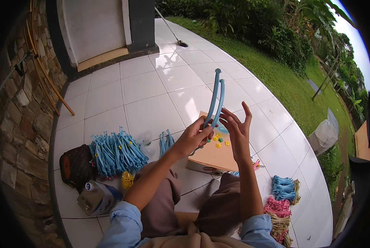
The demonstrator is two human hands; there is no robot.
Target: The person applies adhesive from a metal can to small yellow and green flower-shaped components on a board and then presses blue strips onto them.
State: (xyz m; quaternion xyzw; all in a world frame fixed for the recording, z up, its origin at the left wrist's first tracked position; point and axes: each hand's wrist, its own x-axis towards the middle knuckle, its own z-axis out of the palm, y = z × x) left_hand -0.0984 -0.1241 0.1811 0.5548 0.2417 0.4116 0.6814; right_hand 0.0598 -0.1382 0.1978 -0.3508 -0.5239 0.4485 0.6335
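My left hand (195,137) is closed around a pair of long, slightly curved blue plastic tubes (212,101) with flared ends. They stand nearly upright, one reaching higher than the other. Just to their right, my right hand (237,130) is raised with its fingers apart; its thumb and forefinger come close to the tubes, and whether they touch is unclear. Below both hands is a cardboard box (205,159) with small yellow flower-shaped pieces (218,145) and a few green ones on top. My left hand partly covers the box's far left side.
At left lie a heap of similar blue tubes (118,153), a brown bag (74,164), a plastic jerrycan (95,200) and a yellow packet (127,180). At right are tied blue (283,188), pink (278,206) and beige bundles (279,223). A broom (180,42) rests farther off.
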